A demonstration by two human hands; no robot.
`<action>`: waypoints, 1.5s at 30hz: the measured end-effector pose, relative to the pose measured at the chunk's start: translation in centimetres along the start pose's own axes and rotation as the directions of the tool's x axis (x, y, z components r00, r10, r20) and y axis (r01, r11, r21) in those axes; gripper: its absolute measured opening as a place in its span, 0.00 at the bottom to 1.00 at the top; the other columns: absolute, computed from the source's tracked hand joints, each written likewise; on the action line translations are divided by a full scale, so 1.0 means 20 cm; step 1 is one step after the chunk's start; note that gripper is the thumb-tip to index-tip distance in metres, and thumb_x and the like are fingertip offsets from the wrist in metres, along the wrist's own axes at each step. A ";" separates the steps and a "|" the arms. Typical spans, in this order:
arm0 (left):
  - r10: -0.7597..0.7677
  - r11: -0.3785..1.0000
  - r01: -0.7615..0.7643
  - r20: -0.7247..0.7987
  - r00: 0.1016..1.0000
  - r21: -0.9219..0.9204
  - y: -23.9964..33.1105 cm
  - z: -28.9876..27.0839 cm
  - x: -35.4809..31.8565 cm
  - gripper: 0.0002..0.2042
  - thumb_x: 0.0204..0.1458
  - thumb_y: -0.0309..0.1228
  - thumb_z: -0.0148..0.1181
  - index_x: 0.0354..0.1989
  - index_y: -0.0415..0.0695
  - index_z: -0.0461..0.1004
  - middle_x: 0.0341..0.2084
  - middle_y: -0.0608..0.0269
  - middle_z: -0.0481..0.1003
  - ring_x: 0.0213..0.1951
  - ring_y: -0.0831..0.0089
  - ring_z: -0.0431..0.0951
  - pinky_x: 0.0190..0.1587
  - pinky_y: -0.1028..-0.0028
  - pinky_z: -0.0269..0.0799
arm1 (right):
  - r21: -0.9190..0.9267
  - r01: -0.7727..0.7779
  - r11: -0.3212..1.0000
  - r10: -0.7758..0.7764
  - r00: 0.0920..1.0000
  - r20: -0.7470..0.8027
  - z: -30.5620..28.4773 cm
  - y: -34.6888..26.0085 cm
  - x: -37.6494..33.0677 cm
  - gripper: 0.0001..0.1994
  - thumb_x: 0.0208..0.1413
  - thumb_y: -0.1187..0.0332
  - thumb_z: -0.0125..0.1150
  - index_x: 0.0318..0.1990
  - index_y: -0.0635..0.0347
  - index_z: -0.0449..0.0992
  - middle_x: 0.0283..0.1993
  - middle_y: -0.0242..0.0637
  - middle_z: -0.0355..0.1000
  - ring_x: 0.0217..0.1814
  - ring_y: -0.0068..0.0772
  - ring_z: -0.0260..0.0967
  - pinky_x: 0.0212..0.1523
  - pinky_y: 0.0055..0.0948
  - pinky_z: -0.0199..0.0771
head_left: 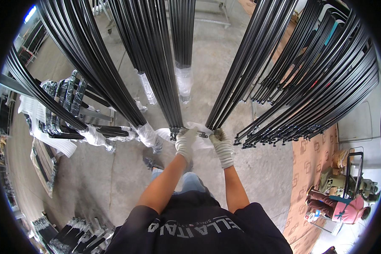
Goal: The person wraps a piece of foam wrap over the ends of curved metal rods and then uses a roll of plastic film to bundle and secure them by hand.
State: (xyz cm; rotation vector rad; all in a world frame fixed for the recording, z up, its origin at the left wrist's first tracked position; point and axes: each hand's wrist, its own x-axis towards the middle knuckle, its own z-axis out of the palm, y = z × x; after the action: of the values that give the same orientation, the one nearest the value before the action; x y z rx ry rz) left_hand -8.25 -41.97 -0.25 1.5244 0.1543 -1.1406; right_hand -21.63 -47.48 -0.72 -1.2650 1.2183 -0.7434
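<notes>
Plastic wrap [199,134] between gloved hands (touching).

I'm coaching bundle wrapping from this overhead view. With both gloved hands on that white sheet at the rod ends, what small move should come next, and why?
Probably pull the white plastic sheet up around the ends of the hanging black rod bundle. The left hand and right hand both grip it right at those bare ends, while neighbouring bundles already have wrapped tips.
</notes>
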 end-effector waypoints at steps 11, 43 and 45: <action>0.389 0.796 -0.333 -0.006 0.921 0.505 -0.21 -0.07 0.16 0.07 0.39 0.30 0.57 0.22 0.39 0.69 0.21 0.64 0.72 0.22 0.77 0.69 0.28 0.77 0.63 | -0.427 0.400 0.811 -0.492 0.861 -0.128 0.01 -0.26 -0.12 0.06 0.41 0.72 0.55 0.29 0.62 0.73 0.21 0.40 0.68 0.21 0.33 0.66 0.24 0.28 0.65; 0.767 -0.273 -0.526 0.513 0.387 0.805 0.43 -0.44 -0.03 0.02 0.38 0.26 0.46 0.19 0.45 0.65 0.18 0.56 0.66 0.25 0.60 0.69 0.30 0.66 0.65 | -0.498 0.744 0.445 -0.705 0.635 0.317 0.26 -0.48 -0.37 0.15 0.37 0.74 0.52 0.38 0.62 0.65 0.41 0.46 0.63 0.42 0.43 0.60 0.45 0.36 0.59; 0.712 -0.226 -0.516 0.502 0.492 0.826 0.46 -0.39 -0.05 0.03 0.39 0.26 0.47 0.21 0.44 0.68 0.20 0.55 0.68 0.28 0.59 0.70 0.32 0.65 0.66 | -0.597 0.752 0.278 -0.691 0.588 0.420 0.35 -0.48 -0.26 0.16 0.38 0.74 0.51 0.39 0.62 0.64 0.41 0.46 0.63 0.44 0.41 0.61 0.46 0.35 0.59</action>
State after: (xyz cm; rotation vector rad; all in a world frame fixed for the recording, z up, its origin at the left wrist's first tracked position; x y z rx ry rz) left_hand 1.50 -38.11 5.74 2.3011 -1.4859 -0.0015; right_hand -14.39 -42.54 8.98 -2.6493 0.8014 -0.8400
